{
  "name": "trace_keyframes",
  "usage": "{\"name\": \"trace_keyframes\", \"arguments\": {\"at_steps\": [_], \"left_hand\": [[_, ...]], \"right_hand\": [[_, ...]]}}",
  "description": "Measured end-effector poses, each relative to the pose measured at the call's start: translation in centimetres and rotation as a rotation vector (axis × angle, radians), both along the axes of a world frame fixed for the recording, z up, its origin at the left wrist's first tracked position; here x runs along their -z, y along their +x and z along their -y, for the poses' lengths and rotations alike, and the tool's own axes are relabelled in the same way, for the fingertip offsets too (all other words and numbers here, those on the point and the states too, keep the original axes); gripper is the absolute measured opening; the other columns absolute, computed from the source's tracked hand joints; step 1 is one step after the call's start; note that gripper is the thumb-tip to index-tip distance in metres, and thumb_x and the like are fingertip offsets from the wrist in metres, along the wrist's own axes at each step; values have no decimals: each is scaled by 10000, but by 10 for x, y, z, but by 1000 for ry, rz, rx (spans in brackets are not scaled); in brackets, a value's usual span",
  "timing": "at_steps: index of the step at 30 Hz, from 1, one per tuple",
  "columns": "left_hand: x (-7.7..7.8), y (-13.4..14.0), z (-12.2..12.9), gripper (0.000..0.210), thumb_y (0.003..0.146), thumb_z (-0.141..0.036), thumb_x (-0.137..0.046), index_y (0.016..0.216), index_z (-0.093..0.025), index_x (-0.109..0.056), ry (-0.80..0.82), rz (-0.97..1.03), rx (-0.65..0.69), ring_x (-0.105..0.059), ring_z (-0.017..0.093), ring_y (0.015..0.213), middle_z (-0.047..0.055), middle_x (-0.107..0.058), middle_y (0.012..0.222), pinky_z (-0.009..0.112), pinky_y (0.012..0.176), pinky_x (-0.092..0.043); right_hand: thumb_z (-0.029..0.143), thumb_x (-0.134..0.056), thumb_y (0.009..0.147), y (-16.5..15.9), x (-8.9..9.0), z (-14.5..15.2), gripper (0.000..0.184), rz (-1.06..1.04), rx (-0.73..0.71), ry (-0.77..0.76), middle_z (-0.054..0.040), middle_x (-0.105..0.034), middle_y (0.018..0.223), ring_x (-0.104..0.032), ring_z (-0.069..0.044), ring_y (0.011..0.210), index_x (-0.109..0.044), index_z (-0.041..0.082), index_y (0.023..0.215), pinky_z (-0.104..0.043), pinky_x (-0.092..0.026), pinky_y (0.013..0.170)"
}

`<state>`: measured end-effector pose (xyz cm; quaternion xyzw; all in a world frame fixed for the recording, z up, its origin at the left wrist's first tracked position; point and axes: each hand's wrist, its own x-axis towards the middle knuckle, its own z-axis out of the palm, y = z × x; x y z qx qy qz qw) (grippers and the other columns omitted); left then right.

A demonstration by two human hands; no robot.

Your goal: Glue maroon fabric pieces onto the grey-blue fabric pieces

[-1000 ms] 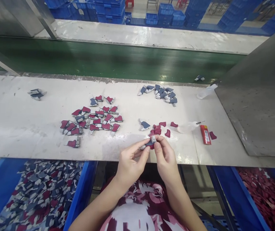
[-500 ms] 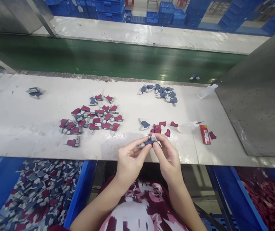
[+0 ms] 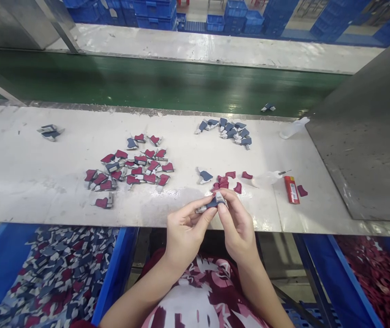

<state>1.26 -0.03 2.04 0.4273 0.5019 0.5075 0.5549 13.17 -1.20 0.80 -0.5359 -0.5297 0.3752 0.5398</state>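
Note:
Between both hands, above the near edge of the white bench, is a small blue-and-grey plastic part (image 3: 211,203). My left hand (image 3: 186,223) pinches its left end between thumb and fingers. On the other end, thumb and fingers of my right hand (image 3: 238,223) are closed. The underside of the part is hidden. Just beyond the fingers lie several loose red inserts (image 3: 223,182) and a single blue-and-grey part (image 3: 204,176). To the left is a cluster of blue-and-grey parts with red inserts (image 3: 140,168); farther back sits a group of blue parts (image 3: 229,130).
A needle-tipped bottle (image 3: 268,178), a red lighter-shaped item (image 3: 291,190) and another clear bottle (image 3: 294,128) are at right. Behind runs a green belt (image 3: 147,84) carrying one part (image 3: 268,107). Blue bins (image 3: 109,278) of parts flank me; a metal panel (image 3: 372,136) stands right.
The part on the green belt has shifted a little to the left. Both hands keep hold of the blue-and-grey part, which has barely moved.

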Motion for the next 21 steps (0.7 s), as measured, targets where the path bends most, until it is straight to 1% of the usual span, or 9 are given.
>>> {"name": "trace_keyframes", "arguments": {"at_steps": [3,5,9,12,14,17,21], "left_hand": [[1,0,0,236,798,-262,-779,1017,-177,-801,-5,0,-2,-782,230,888,76,-802,1017,275,824,-652],[2,-1,0,238,799,-257,-779,1023,-178,-800,-1,-1,-3,-781,228,896,75,-802,1020,271,827,-649],[1,-2,-1,232,802,-234,-775,1027,-182,-796,6,-4,1,-781,218,895,68,-805,1005,260,831,-644],[1,-1,0,234,810,-242,-766,1034,-176,-792,5,-5,7,-781,225,894,76,-804,1009,277,839,-646],[2,-1,0,238,817,-253,-759,1040,-172,-790,-1,0,13,-779,234,911,84,-800,1025,295,859,-644],[4,-3,0,247,823,-259,-753,1051,-169,-787,-15,12,24,-774,244,941,91,-795,1048,310,882,-640],[7,-8,1,293,834,-231,-733,1114,-156,-769,-19,20,85,-764,248,985,99,-779,1109,310,907,-632]], "right_hand": [[341,-484,1004,-1,2,0,235,-19,14,-11,-73,-622,1130,-608,-201,1085,-620,252,1173,-356,-530,953],[334,-504,999,1,4,0,238,-25,9,-21,-72,-629,1144,-603,-206,1117,-635,260,1183,-360,-523,970],[336,-591,961,9,9,-2,279,-30,-64,-9,-69,-625,1196,-585,-219,1168,-661,305,1229,-362,-530,950],[330,-642,933,13,11,-3,302,-29,-49,-3,-65,-635,1197,-599,-217,1141,-673,328,1233,-366,-535,927],[326,-660,921,13,11,-4,271,-36,-15,-10,-65,-657,1154,-619,-213,1097,-701,314,1189,-366,-542,910],[350,-702,886,10,12,-4,228,-102,11,-49,-68,-699,1066,-663,-211,1006,-731,268,1096,-361,-570,865],[397,-726,857,6,18,-5,262,-165,39,-128,-76,-746,1015,-705,-217,935,-727,226,1056,-362,-596,831]]}}
